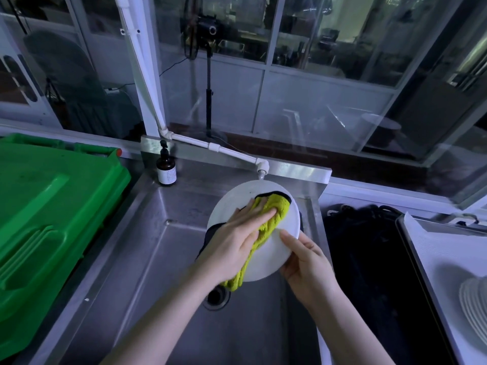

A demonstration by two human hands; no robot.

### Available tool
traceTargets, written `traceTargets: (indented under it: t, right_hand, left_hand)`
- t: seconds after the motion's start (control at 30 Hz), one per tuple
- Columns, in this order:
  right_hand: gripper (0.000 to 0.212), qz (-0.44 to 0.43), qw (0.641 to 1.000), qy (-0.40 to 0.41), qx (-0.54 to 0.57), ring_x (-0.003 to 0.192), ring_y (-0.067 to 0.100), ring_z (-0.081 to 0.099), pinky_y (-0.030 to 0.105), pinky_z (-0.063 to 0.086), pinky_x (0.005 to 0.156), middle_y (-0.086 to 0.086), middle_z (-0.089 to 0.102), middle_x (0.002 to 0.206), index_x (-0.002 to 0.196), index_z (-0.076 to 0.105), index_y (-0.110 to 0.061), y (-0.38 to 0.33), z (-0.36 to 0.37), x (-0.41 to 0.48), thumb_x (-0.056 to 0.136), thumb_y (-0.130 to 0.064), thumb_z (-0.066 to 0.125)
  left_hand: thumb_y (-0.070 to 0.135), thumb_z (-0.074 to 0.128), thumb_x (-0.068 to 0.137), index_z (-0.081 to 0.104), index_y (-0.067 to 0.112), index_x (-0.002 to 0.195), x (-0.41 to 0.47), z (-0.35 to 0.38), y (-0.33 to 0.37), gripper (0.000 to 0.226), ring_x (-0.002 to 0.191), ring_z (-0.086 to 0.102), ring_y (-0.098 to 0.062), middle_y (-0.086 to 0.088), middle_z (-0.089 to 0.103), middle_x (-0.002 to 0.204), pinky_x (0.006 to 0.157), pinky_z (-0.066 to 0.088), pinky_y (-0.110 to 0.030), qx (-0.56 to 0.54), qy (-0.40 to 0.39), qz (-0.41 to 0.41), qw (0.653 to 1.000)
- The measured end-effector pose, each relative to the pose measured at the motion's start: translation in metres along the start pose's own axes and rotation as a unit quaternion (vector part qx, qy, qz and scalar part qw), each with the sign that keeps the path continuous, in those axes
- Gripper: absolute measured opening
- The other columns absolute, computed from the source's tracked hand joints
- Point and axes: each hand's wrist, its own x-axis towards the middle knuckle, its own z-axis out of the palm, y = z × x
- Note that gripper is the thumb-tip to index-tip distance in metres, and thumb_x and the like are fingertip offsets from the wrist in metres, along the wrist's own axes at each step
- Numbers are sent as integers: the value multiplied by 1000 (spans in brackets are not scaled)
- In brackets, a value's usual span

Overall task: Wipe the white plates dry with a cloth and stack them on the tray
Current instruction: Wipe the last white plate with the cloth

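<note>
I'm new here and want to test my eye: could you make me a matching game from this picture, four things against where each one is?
Things:
1. cloth
2. bottle
3. stack of plates
4. green bin

Places:
A. far right, on the tray
B. left of the sink
C. pressed on the plate by the left hand
D. back corner of the sink

Pairs: 1-C, 2-D, 3-A, 4-B

Both forearms bare — no sleeves, rings or watch on the hands (268,248).
</note>
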Motion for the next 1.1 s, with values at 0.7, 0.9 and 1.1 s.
traceTargets:
  t: [0.7,0.9,1.1]
  right_hand:
    - [30,-42,993,87,69,100,27,66,34,56,88,18,70,112,115,67,-3,-17,-26,1,87,-13,61]
    - [21,-6,994,100,43,96,28,67,32,59,78,21,71,108,108,71,-2,4,-28,0,96,-9,56]
    - [20,-9,994,110,25,84,21,68,29,58,70,14,72,93,107,70,0,10,-48,-1,93,-7,57]
  left_hand:
    - [-6,38,101,30,25,151,-51,41,-5,60,139,34,-45,7,26,161,106,38,-60,-85,56,-83,991]
    - [0,40,99,37,26,150,-32,62,12,58,149,16,-4,13,24,158,121,11,-22,5,11,-19,1000]
    - [-9,42,96,37,19,150,-22,66,-24,61,148,27,-21,-4,28,159,120,23,-31,9,-2,-124,992]
